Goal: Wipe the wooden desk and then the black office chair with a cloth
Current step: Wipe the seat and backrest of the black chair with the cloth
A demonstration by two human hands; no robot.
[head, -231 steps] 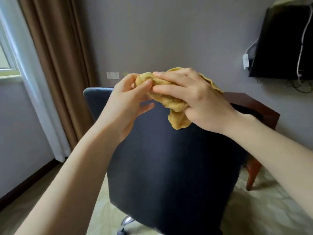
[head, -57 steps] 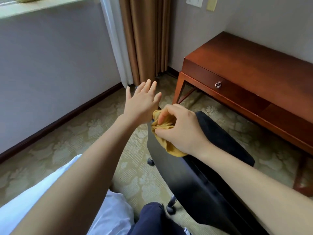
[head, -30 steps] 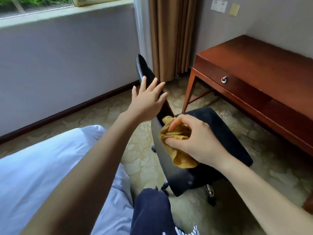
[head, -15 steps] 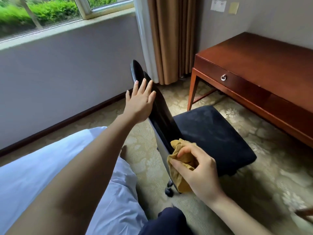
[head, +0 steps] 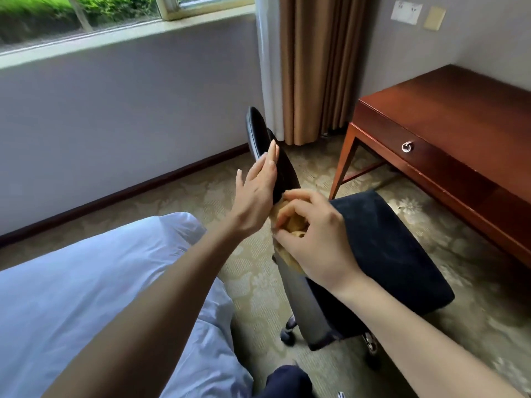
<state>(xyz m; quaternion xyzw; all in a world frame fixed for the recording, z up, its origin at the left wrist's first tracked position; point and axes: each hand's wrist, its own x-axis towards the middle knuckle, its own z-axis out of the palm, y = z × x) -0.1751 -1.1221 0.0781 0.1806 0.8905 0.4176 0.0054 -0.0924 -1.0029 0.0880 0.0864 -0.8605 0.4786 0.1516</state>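
Observation:
The black office chair (head: 382, 248) stands in the middle of the room with its backrest edge-on to me and its seat to the right. My left hand (head: 255, 193) lies flat with straight fingers against the back of the backrest. My right hand (head: 313, 239) grips a bunched yellow cloth (head: 290, 225) and holds it on the front of the backrest, just beside my left hand. Most of the cloth is hidden under my fingers. The wooden desk (head: 459, 110) stands at the right against the wall.
A bed with a white sheet (head: 86, 297) fills the lower left. A wall below a window (head: 115, 96) runs behind the chair, with brown curtains (head: 313, 67) in the corner. Patterned carpet (head: 488, 326) lies between chair and desk. The chair's castors (head: 287, 331) show below the backrest.
My right hand has moved the cloth up the backrest from its lower part to beside my left hand. My left hand has stayed on the backrest.

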